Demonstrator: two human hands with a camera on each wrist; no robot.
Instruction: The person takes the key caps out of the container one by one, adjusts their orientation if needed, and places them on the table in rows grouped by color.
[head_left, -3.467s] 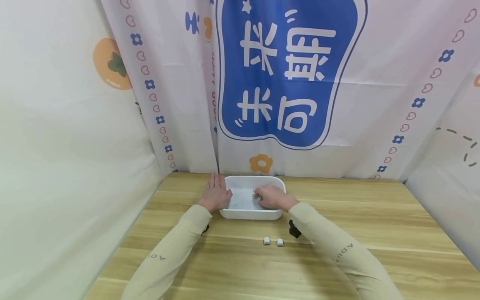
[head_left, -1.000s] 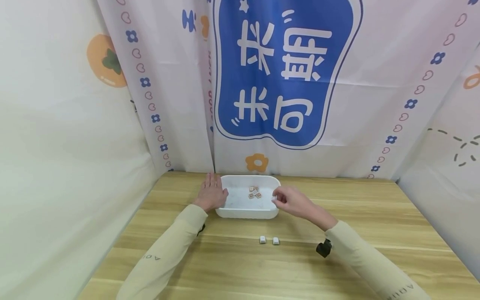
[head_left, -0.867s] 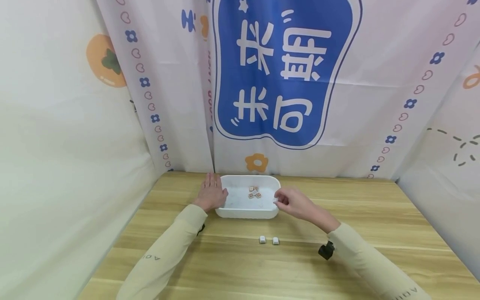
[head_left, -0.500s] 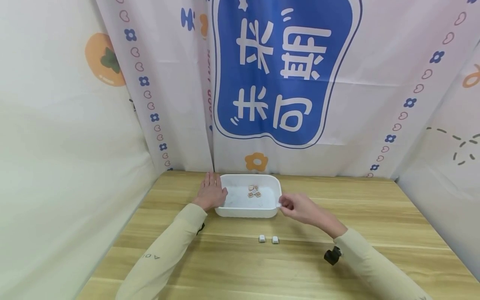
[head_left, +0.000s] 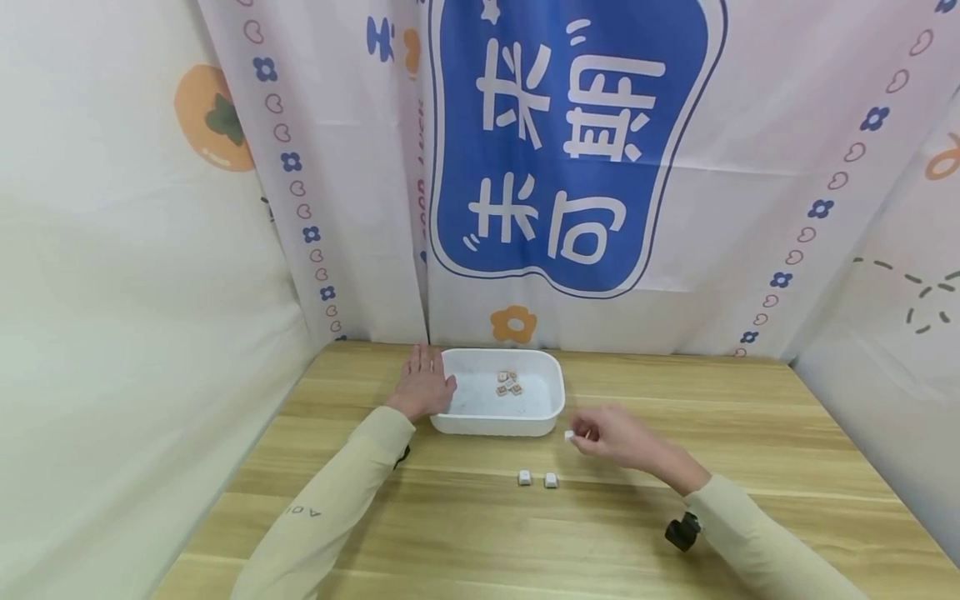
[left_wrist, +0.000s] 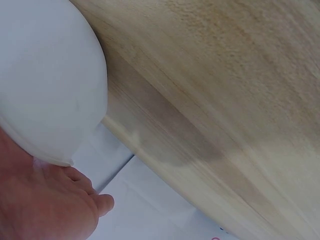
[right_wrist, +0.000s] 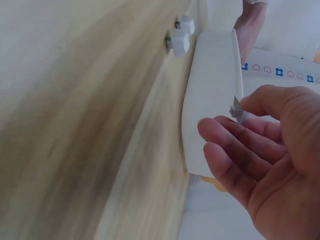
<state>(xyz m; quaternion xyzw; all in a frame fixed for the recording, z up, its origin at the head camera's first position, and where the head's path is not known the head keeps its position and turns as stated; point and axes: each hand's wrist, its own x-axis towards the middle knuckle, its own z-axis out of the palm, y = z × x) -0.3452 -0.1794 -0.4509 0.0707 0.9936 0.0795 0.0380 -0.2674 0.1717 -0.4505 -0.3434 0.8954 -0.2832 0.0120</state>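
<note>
A white plastic box (head_left: 497, 425) stands at the back of the wooden table. My left hand (head_left: 422, 385) rests on its left rim with the fingers straight; the left wrist view shows the hand (left_wrist: 50, 200) at the rim. To the right of the box, my right hand (head_left: 618, 437) pinches a small white keycap (head_left: 569, 436) between thumb and forefinger. In the right wrist view a grey underside shows on the pinched keycap (right_wrist: 237, 110). Two more white keycaps, one (head_left: 524, 477) beside the other (head_left: 551, 480), sit on the table in front of the box.
Inside the box lie several small orange-and-white keycaps (head_left: 502, 389), grouped right of its middle. The wooden table (head_left: 450, 533) runs back to a printed curtain (head_left: 360, 208). A black wrist camera (head_left: 682, 531) hangs under the right sleeve.
My right hand first reached among the keycaps in the box, then came out over the right rim with a white keycap, moving right and toward me. The left hand has stayed on the rim.
</note>
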